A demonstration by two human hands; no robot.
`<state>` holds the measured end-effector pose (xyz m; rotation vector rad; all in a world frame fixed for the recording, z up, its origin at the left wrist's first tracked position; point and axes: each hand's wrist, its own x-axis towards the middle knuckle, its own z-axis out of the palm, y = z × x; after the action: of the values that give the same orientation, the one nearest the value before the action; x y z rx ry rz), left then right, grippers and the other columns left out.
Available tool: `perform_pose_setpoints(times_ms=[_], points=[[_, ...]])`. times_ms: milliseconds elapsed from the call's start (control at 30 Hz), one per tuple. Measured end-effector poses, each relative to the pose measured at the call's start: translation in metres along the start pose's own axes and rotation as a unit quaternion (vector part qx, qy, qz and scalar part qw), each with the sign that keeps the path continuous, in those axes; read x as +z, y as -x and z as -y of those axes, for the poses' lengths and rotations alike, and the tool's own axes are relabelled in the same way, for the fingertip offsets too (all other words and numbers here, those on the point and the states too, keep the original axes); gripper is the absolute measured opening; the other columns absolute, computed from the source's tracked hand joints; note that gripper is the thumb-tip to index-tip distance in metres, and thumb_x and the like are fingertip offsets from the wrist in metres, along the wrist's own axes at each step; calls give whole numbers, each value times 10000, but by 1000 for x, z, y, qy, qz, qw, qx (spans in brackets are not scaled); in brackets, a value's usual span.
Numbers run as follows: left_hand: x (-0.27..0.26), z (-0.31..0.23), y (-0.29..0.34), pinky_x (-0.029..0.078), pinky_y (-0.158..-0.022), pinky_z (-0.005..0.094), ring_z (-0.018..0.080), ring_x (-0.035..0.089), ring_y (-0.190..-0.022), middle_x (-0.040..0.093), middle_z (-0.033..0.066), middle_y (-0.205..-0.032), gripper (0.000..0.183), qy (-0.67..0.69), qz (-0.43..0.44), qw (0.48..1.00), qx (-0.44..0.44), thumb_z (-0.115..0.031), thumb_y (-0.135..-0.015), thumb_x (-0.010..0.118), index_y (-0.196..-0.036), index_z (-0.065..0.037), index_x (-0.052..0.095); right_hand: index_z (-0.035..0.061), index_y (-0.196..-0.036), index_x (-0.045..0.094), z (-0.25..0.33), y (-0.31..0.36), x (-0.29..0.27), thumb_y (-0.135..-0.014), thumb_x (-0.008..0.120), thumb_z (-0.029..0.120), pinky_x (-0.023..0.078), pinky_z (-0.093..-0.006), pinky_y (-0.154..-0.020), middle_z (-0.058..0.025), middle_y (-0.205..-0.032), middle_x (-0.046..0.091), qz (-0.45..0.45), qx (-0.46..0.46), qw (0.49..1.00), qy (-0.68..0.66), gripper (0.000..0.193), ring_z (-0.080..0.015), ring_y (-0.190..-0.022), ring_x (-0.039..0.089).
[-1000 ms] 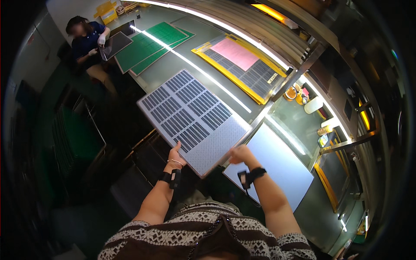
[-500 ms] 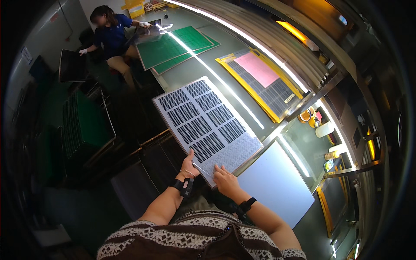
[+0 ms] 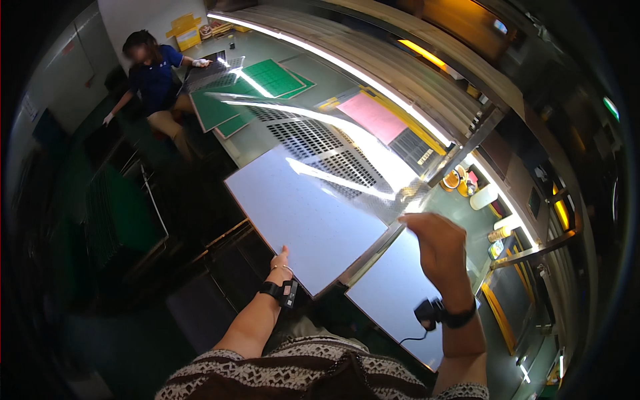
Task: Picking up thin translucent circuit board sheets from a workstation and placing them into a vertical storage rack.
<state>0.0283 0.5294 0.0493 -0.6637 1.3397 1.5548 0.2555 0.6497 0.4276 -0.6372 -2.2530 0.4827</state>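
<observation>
A clear film with rows of black printed blocks (image 3: 313, 141) is lifted and curved above a white board (image 3: 293, 213), its surface glaring under the lamps. My right hand (image 3: 440, 247) is raised over the board's right side, its fingers pinched at the film's near corner. Down at the board's near left edge, my left hand (image 3: 282, 261) grips the board, thumb on top; its other fingers are hidden underneath. The board slants across the edge of the bench. A second pale board (image 3: 400, 283) lies to the right, partly behind my right forearm.
Green panels (image 3: 270, 77) lie further along the bench, near a co-worker (image 3: 153, 77) handling a dark patterned sheet (image 3: 215, 72). A yellow frame (image 3: 427, 137) with a pink sheet (image 3: 373, 113) rests at the back. Bottles (image 3: 483, 197) stand right; racked green panels (image 3: 123, 213) stand left.
My right hand has risen and moved right, lifting the printed film off the white board. My left hand stays at the board's near edge. The co-worker's dark sheet has moved over the green panels.
</observation>
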Motion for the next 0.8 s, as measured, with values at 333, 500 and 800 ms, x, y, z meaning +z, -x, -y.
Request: perform_pose_setpoints(times_ms=[333,500,800], points=[[49,-79,82,391,-865,502,360,471,-1079,447,187,-1238,819,6,302,953,22,-670,-774,402,-1271,-21,347,119,-901,662,-42,202,-89,-660,685,109,418,-302,-548,-61,-682,556,121,134,930,319,242,-208,-636,544],[69,-48,-6,408,-900,504,352,500,-1061,416,125,-1298,422,-221,418,870,-138,-366,-914,333,-1197,-83,463,47,-932,642,-80,308,-65,-680,669,73,482,-336,-645,-101,-774,609,26,248,954,165,255,-253,-720,590],[101,10,23,389,-919,459,286,506,-1079,536,103,-1174,588,-488,434,713,-254,-539,-871,366,-1246,-92,437,67,-1097,572,-73,487,-31,-778,478,-27,471,-310,-625,-127,-764,600,-133,491,857,86,346,-236,-668,584]])
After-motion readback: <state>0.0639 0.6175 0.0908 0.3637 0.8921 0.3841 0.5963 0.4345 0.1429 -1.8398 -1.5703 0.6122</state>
